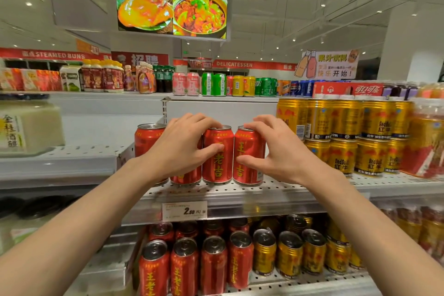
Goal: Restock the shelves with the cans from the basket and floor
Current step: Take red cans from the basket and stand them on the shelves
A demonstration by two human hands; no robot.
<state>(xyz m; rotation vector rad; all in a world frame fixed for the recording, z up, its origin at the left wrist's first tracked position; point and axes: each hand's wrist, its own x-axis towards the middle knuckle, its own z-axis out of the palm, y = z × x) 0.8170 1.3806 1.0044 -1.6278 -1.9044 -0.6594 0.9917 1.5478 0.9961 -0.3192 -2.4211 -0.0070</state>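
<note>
Your left hand (179, 145) curls over a red can (217, 155) on the middle shelf (288, 191), thumb on its front and fingertips on its top rim. At its 3 o'clock, your right hand (276, 149) grips the next red can (248, 156) likewise. Gold cans (346, 137) are stacked farther toward 3 o'clock.

Both bare forearms reach forward and up from the lower corners and converge on the row of red cans (217, 155), the landmark here. Left hand (179, 145) is palm-down over the cans left of the row's centre; fingers curl over a can top, thumb pressed on the centre can's front. Right hand (276, 149) is at the row's right end, fingertips on that can's rim, thumb against its side. Wrists roughly level, hands near each other, not touching.
</note>
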